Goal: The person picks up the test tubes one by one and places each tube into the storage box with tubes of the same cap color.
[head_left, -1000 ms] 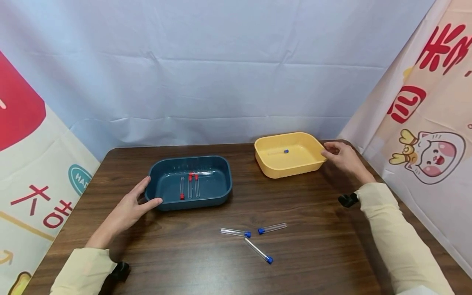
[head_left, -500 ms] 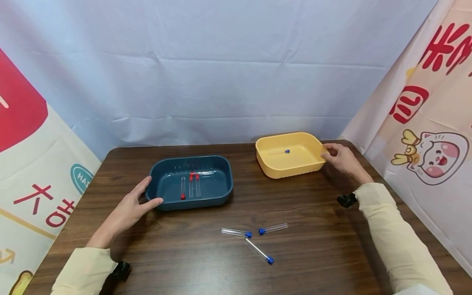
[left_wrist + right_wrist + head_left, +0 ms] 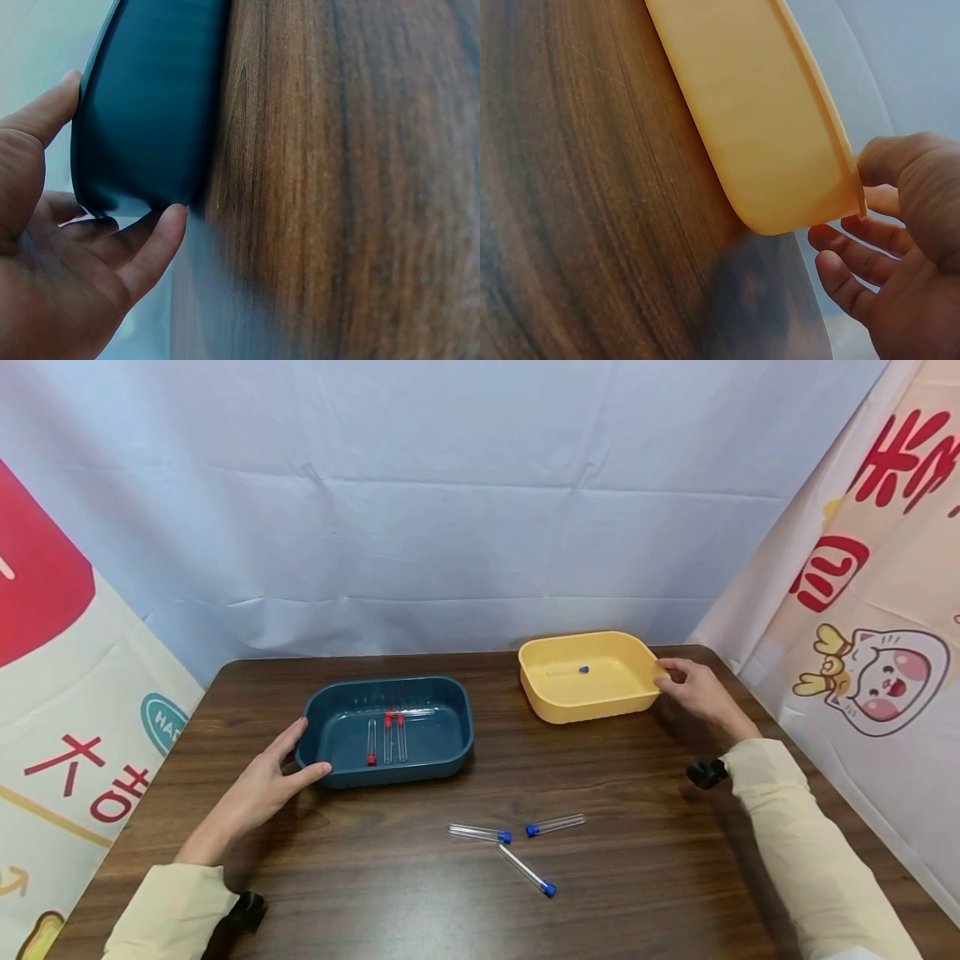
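In the head view, my left hand (image 3: 258,785) holds the near left corner of a dark teal tray (image 3: 420,770), thumb at the front rim and fingers along the left end. The left wrist view has the thumb against the rim and the other fingers at the tray's end wall. Several clear test tubes with red caps (image 3: 371,760) lie inside this tray. My right hand (image 3: 697,693) holds the right end of a yellow tray (image 3: 592,708), its thumb at the rim and lower fingers loosely bent below. One blue-capped test tube (image 3: 583,669) lies in the yellow tray.
On the wooden table (image 3: 360,885), in front of the trays, lie loose blue-capped tubes: one at the left (image 3: 477,833), one at the right (image 3: 555,825) and one nearest (image 3: 527,870) with a white stick inside. A pale cloth (image 3: 450,527) hangs behind the table.
My right hand has come slightly nearer along the yellow tray's end, and that tray has shifted very slightly. The left hand, teal tray and loose tubes stay as they were.
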The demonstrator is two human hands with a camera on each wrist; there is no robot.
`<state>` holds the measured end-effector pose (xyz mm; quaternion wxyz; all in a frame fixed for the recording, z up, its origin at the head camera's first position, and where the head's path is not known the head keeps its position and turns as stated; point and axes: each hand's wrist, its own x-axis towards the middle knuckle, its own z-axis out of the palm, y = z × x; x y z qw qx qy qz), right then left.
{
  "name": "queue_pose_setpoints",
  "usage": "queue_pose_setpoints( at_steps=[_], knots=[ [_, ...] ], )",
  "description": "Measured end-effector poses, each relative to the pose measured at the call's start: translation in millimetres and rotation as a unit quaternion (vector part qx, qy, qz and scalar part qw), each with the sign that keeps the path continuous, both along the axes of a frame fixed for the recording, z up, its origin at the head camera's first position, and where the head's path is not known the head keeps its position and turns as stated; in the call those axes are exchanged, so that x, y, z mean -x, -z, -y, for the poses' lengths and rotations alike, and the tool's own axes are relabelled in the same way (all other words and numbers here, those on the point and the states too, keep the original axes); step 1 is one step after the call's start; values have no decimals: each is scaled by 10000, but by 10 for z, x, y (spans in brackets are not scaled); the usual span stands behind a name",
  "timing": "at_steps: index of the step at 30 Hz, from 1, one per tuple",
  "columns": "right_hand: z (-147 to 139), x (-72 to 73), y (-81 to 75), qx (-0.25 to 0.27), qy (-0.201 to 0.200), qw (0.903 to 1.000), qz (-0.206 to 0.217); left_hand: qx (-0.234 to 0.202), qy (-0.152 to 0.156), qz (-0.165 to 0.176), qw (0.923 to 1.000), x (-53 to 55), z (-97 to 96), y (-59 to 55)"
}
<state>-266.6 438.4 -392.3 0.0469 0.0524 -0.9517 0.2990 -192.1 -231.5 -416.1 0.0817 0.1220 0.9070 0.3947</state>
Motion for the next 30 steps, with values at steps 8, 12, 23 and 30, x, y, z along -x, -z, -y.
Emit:
queue_pose_setpoints(
  at_steps=[8,12,23,30],
  knots=[
    [29,-84,-26,-123,-78,9999,-1,-8,-19,8,10000,7,-3,7],
    [50,-130,-40,-150,-118,9998,22,-22,-25,16,10000,10,-2,10],
    [90,-259,-53,-213,-292,9993,84,-39,-4,19,10000,7,-1,7],
    [151,-362,-53,-266,-297,9992,33,-48,4,11,10000,5,-2,4]
  ],
)
